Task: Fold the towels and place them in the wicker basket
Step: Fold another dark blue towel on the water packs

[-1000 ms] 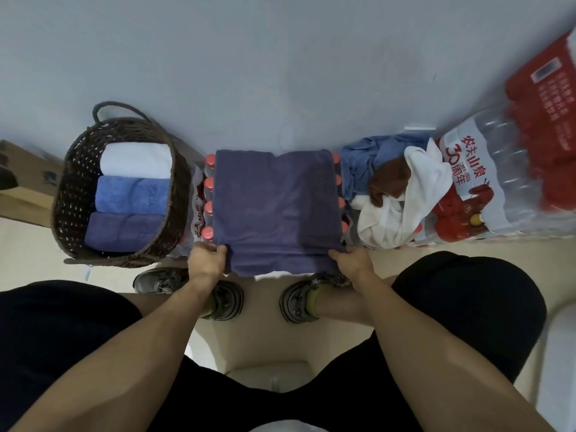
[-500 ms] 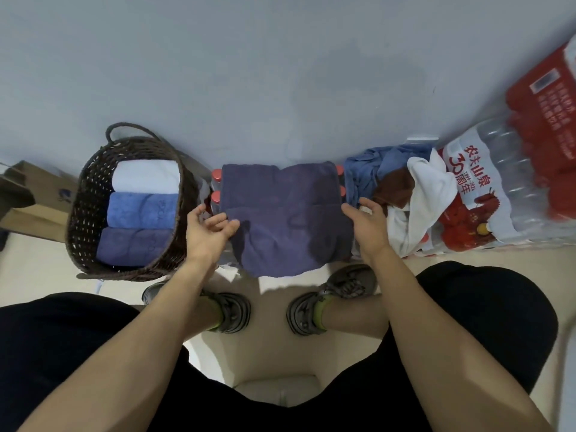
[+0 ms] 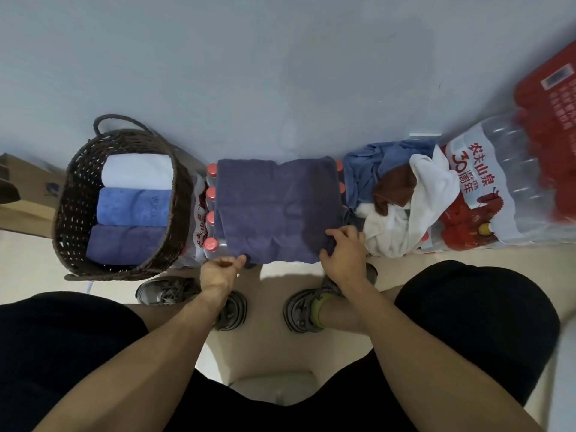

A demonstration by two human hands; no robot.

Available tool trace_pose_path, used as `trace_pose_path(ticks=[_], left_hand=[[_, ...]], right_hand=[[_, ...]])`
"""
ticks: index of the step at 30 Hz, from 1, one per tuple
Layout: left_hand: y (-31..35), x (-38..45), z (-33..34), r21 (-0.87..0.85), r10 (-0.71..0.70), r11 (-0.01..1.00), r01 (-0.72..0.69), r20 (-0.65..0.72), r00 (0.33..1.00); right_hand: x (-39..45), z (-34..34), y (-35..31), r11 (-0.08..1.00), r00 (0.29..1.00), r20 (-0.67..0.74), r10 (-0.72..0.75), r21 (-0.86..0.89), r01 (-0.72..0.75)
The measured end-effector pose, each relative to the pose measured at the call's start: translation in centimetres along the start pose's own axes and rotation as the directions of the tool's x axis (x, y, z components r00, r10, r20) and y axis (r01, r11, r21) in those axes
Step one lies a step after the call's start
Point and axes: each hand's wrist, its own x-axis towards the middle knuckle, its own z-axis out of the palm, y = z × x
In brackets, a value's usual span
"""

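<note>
Purple terry towel (image 3: 277, 210), pinched at its lower corners by left hand (image 3: 219, 269) and right hand (image 3: 343, 249), may slip off the pink-capped bottle pack (image 3: 211, 210) at frame centre.

Readable text sits on the shrink-wrapped water bottle pack (image 3: 486, 194) at right: red Chinese characters "农夫山泉", with a large "30" and "周年" beside them, plus small "1996-2026" next to that. The red carton (image 3: 551, 98) further right carries a white label, too blurred to read. The blue folded towel (image 3: 134, 207) in the wicker basket (image 3: 71, 194) has an embossed mark, illegible.
</note>
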Motion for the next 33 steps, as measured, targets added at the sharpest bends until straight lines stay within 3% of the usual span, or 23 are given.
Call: trace_pose_path(ticks=[5,8,11,14,17,21,23,25,26,28,30,32,33], left_hand=[[0.7,0.4,-0.5,0.17,-0.045,0.985,0.04,0.022,0.999],[2.3,-0.4,-0.7,0.145,-0.005,0.989,-0.02,0.17,0.985],[4.6,-1.9,-1.0,0.063,0.076,0.993,-0.096,0.269,0.96],[6.9,-4.0,-1.6,-0.039,0.104,0.995,-0.096,0.358,0.928],[8.3,-5.9,-2.5,-0.19,0.109,0.981,-0.031,0.416,0.903],[9.3,-7.2,-3.6,-0.327,0.113,0.944,0.042,0.442,0.89],[9.3,-7.9,-3.9,-0.282,0.145,0.959,-0.016,0.442,0.885],[8.9,-8.6,-4.0,-0.211,0.274,0.956,-0.203,0.409,0.87],[8.6,-9.0,-4.0,-0.171,0.378,0.926,-0.337,0.407,0.831],[8.5,-9.8,-4.3,-0.046,0.576,0.772,-0.634,0.473,0.667],[9.1,-10.0,-4.6,0.099,0.701,0.481,-0.871,0.553,0.45],[10.5,-10.2,-4.8,0.148,0.76,0.258,-0.955,0.579,0.295],[11.2,-10.4,-5.0,0.152,0.774,0.224,-0.963,0.573,0.271]], right_hand=[[0.3,-0.5,-0.3,0.998,1.0,-0.003,-0.004,-0.059,0.003],[-0.3,-0.7,-2.2,0.987,0.993,-0.039,-0.11,0.114,0.114],[-1.7,-1.0,-4.5,0.896,0.957,0.171,-0.233,0.421,0.143],[-3.5,-0.9,-5.9,0.874,0.9,0.288,-0.328,0.454,0.173],[-4.5,-1.0,-6.5,0.874,0.928,0.224,-0.297,0.455,0.17],[-5.3,-2.0,-7.2,0.787,0.957,0.149,-0.249,0.607,0.11],[-5.5,-2.6,-7.4,0.724,0.967,0.099,-0.235,0.681,0.107],[-5.6,-3.4,-7.5,0.69,0.979,0.032,-0.199,0.714,0.117],[-5.5,-3.7,-7.4,0.676,0.982,0.013,-0.186,0.727,0.118],[-5.5,-4.3,-7.5,0.622,0.982,-0.005,-0.187,0.773,0.122],[-5.4,-5.0,-8.0,0.57,0.981,-0.01,-0.193,0.813,0.12],[-5.0,-5.9,-8.7,0.558,0.978,0.018,-0.207,0.823,0.103],[-4.9,-6.3,-9.0,0.543,0.977,0.04,-0.209,0.836,0.082]])
